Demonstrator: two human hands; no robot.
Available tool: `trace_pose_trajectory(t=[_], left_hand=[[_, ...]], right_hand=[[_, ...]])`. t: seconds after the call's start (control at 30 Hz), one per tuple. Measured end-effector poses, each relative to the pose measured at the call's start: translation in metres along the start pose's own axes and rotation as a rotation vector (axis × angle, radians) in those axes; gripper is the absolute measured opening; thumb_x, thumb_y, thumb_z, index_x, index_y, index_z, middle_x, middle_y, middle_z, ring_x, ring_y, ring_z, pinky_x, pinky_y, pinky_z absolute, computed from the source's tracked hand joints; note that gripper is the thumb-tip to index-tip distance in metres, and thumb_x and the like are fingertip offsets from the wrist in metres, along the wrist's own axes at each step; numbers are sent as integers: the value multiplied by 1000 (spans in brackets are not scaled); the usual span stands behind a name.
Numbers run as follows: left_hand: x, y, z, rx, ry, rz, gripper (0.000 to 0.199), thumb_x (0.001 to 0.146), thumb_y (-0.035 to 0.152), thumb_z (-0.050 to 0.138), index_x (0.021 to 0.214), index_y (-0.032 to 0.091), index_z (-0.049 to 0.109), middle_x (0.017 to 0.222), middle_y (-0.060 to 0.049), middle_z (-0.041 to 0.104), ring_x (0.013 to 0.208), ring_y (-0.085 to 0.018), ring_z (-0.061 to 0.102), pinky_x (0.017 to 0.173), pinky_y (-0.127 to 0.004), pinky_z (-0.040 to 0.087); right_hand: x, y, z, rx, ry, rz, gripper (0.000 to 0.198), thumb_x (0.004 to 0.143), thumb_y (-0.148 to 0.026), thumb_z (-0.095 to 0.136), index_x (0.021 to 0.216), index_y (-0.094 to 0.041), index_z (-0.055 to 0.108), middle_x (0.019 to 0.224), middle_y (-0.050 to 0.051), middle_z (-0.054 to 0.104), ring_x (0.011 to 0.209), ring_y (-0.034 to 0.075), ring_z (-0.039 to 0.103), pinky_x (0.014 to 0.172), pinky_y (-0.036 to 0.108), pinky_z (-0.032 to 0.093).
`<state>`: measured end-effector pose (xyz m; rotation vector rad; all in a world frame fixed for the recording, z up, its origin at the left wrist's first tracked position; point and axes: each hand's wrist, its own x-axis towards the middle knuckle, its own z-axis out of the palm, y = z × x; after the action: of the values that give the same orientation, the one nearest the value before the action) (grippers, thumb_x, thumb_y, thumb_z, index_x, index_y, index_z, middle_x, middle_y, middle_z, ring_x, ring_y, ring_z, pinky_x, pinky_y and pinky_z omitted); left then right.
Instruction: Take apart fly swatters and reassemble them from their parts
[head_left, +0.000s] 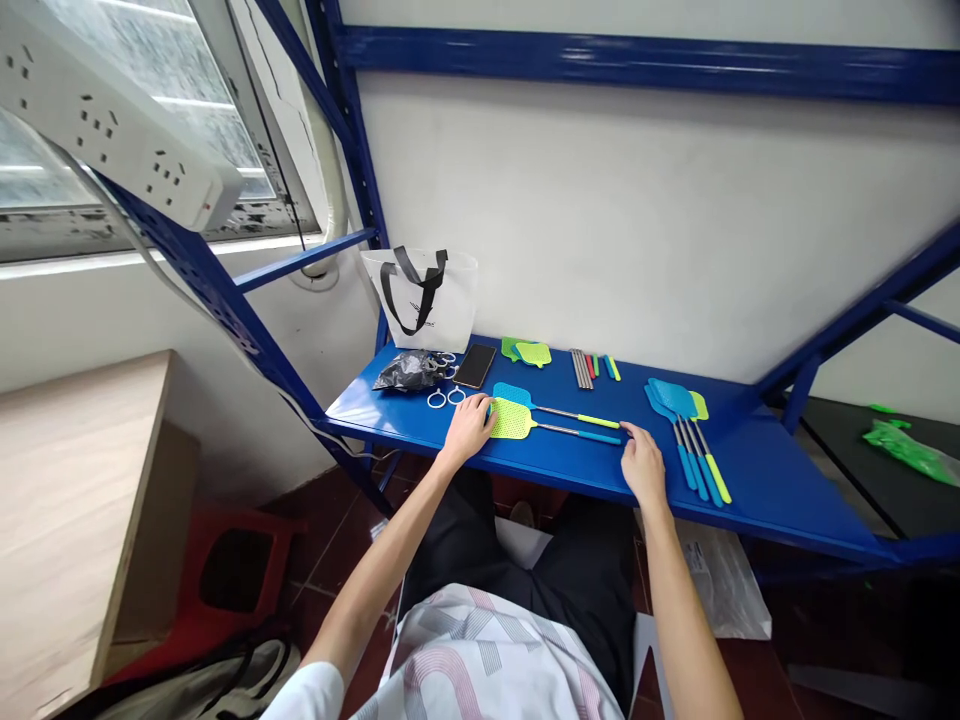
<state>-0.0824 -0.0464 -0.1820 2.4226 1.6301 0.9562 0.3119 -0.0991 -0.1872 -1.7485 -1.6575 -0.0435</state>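
Two fly swatters lie side by side on the blue shelf in front of me. The nearer fly swatter (512,419) has a lime head and a blue grip; the farther fly swatter (513,396) has a blue head and a lime grip. My left hand (470,430) rests at the left edge of the lime head, fingers slightly apart and touching it. Close to the grip ends, my right hand (643,465) has its index finger extended and thumb apart, holding nothing. Right of it lies a group of assembled fly swatters (684,425) with blue and lime heads.
Toward the back are loose swatter heads (534,354), metal rods (581,369) and coloured grips (613,368). A phone (475,366), white rings (436,399), a black plastic bag (407,370) and a white tote bag (442,300) sit left. A power strip (112,130) hangs upper left.
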Motion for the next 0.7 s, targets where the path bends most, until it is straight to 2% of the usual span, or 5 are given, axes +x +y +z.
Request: trace_pose_trajectory(t=[0.1, 0.27, 0.43, 0.57, 0.7], left_hand=[[0, 1, 1, 15, -8, 8, 31, 113, 33, 49, 138, 25, 64, 143, -14, 68, 135, -33, 61, 115, -50, 48], [0, 1, 0, 28, -1, 13, 31, 113, 33, 48, 138, 25, 65, 143, -14, 68, 136, -34, 61, 115, -51, 48], [-1, -1, 3, 34, 9, 19, 33, 113, 34, 48, 140, 24, 65, 142, -14, 69, 135, -34, 62, 114, -50, 48], [-2, -3, 9, 25, 56, 4, 42, 113, 38, 49, 148, 18, 60, 147, -18, 66, 141, -35, 59, 119, -50, 46], [-2, -4, 13, 32, 87, -24, 47, 112, 45, 50, 145, 15, 64, 148, -21, 64, 143, -37, 58, 121, -52, 44]], right_hand=[[-3, 0, -3, -58, 3, -1, 51, 100, -16, 35, 138, -19, 69, 136, 16, 73, 125, 33, 67, 104, 48, 53], [-8, -16, -4, -161, -10, -74, 52, 101, -14, 35, 141, -20, 68, 143, 15, 71, 129, 34, 64, 103, 48, 51], [-8, -20, -3, -170, 29, -101, 45, 104, -20, 39, 134, -21, 72, 141, 15, 71, 129, 34, 64, 101, 48, 52], [-9, -24, -4, -154, 43, -209, 41, 104, -21, 43, 128, -23, 77, 142, 13, 72, 131, 32, 64, 108, 49, 50], [-11, -29, -4, -171, -16, -315, 37, 108, -30, 48, 130, -27, 78, 151, 12, 68, 140, 33, 61, 114, 52, 48]])
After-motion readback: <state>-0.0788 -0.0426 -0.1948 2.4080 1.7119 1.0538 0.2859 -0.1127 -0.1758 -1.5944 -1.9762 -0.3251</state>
